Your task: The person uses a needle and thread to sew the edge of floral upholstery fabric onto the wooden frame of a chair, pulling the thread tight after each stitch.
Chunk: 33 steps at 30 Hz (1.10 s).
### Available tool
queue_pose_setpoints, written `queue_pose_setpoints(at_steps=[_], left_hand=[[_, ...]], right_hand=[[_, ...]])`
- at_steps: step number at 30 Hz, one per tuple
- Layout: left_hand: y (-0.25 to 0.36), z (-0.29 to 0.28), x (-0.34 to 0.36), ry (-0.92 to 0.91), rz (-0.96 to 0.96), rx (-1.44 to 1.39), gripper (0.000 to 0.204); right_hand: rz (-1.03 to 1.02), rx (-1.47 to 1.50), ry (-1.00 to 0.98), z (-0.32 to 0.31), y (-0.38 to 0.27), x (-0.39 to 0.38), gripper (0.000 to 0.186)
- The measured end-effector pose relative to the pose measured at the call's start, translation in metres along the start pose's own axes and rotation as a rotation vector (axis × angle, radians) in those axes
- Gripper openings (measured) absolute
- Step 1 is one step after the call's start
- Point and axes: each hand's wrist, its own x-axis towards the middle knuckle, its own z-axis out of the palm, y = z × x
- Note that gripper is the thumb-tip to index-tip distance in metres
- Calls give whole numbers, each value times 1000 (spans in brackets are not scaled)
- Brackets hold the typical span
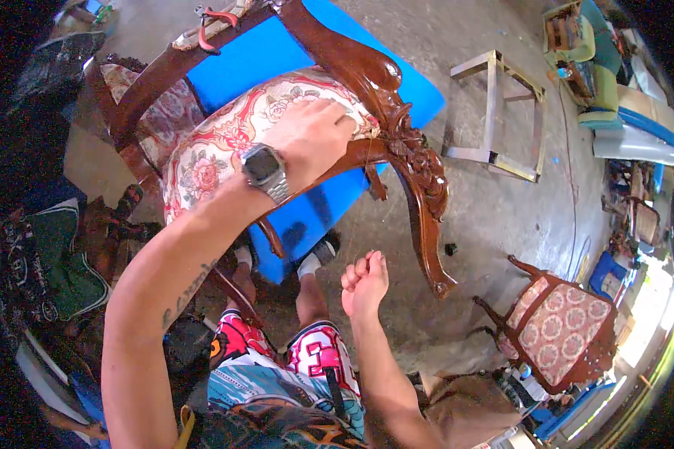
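My left hand (311,142), with a steel wristwatch, rests on the floral upholstered seat (206,168) of a dark wooden chair. Its fingers are curled near the seat's edge beside the carved leg (419,191); whatever their tips hold is hidden. Below the seat, my right hand (363,280) is closed in a pinch on a fine thread that runs up toward the seat edge. The chair is tipped over a bright blue padded surface (292,228). Red-handled pliers (211,34) sit on the upper wooden rail.
A bare rectangular frame (493,112) stands on the concrete floor (509,217) to the right. Another floral chair (547,329) is at lower right. Piled green cushions (603,90) and boards line the far right; dark fabric (67,254) lies at left. My legs show below.
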Motion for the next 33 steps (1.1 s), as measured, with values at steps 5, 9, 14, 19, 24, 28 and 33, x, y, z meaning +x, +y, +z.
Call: queue_pose_setpoints(at_steps=[5, 9, 14, 19, 24, 28, 33], left_hand=[[8, 7, -5, 190, -112, -98, 10], [2, 2, -16, 200, -55, -110, 35], [6, 4, -27, -79, -51, -27, 60], [1, 7, -26, -66, 3, -40, 47], [3, 9, -26, -23, 10, -45, 49], [0, 9, -28, -2, 0, -53, 49], [3, 8, -28, -7, -16, -60, 49]], right_hand=[[-19, 15, -3, 9, 1, -6, 21], [-62, -26, 96, 12, 4, -6, 23], [-50, -15, 116, 13, 3, -6, 22], [-139, -38, 68, 9, -1, -11, 19], [-184, -163, 28, 4, -21, -10, 14], [-395, -577, -158, 29, -55, -11, 19], [-710, -633, -225, 78, -89, 11, 18]])
